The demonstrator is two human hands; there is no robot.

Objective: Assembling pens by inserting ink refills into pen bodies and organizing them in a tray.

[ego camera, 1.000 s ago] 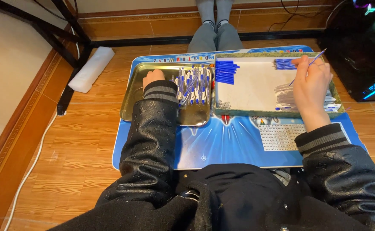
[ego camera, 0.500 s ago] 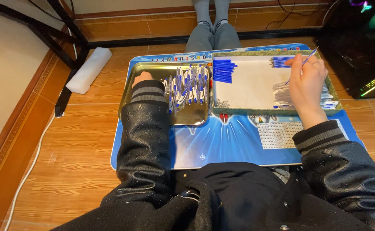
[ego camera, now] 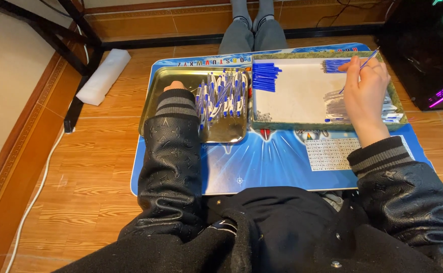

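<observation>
Pinching a thin blue refill (ego camera: 367, 62), the right hand (ego camera: 365, 93) works beside unassembled barrels (ego camera: 336, 103); left hand (ego camera: 175, 86), grip hidden, rests by finished pens (ego camera: 222, 96).

2 trays (ego camera: 155, 101) (1 metal), 2 hands (ego camera: 365, 88), 1 mat (ego camera: 262, 162).

A black leather-look jacket with an embossed pattern is worn, and both sleeves are finished with ribbed knit cuffs banded in black and grey. The left hand (ego camera: 174, 86) and right hand (ego camera: 367, 91) are left bare. A black garment with small metal studs is seen across the lap. Grey trousers and grey socks are worn on the 2 outstretched legs.
</observation>
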